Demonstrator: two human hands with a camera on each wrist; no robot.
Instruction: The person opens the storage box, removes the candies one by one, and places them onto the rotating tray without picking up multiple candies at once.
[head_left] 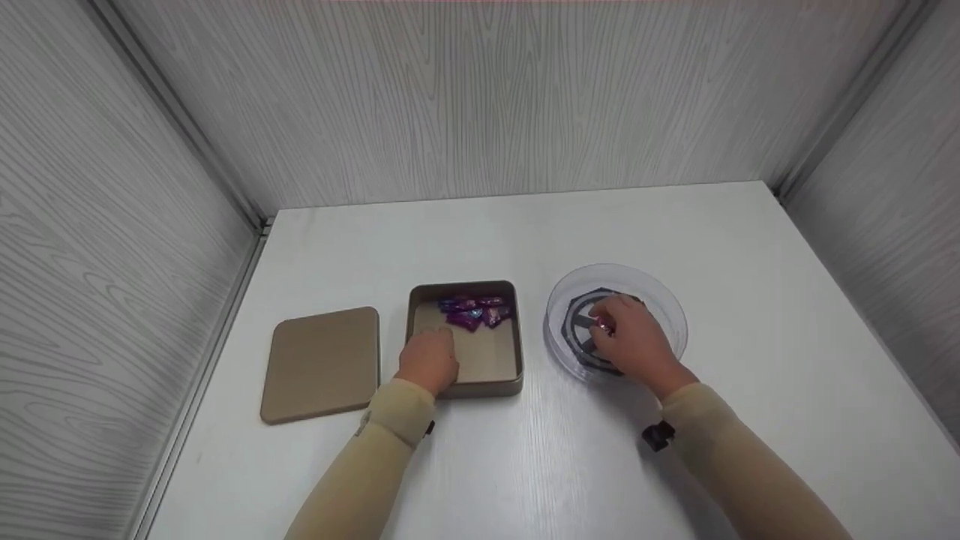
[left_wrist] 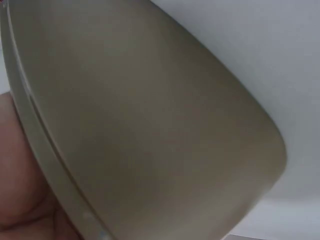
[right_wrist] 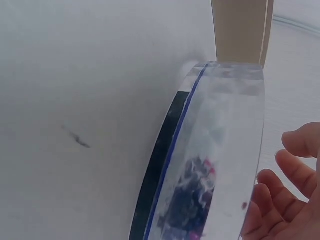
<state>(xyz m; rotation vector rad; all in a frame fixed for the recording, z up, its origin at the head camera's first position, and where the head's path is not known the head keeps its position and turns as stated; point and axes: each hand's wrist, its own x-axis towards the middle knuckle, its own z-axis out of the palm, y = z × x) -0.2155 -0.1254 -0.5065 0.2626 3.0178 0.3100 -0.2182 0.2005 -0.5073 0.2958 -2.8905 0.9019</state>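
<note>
My left hand (head_left: pixel 429 361) grips the near left rim of a gold-brown square tin (head_left: pixel 487 388). Several purple and pink wrapped candies (head_left: pixel 474 311) lie toward its far side. In the left wrist view the tin's side wall (left_wrist: pixel 150 125) fills most of the picture, with part of the hand at the left edge. Over a clear round container (head_left: pixel 556 300) hovers my right hand (head_left: pixel 634 337), fingers loosely bent. The right wrist view shows nothing between those fingers. Through the container's wall, dark and pink wrapped candies (right_wrist: pixel 190 200) show blurred.
A gold-brown square lid (head_left: pixel 322 365) lies flat on the white table (head_left: pixel 525 465), left of the tin. Pale wood-grain panels (head_left: pixel 480 97) stand behind the table and at both sides. A dark hexagonal spoked pattern (head_left: pixel 576 346) shows in the round container.
</note>
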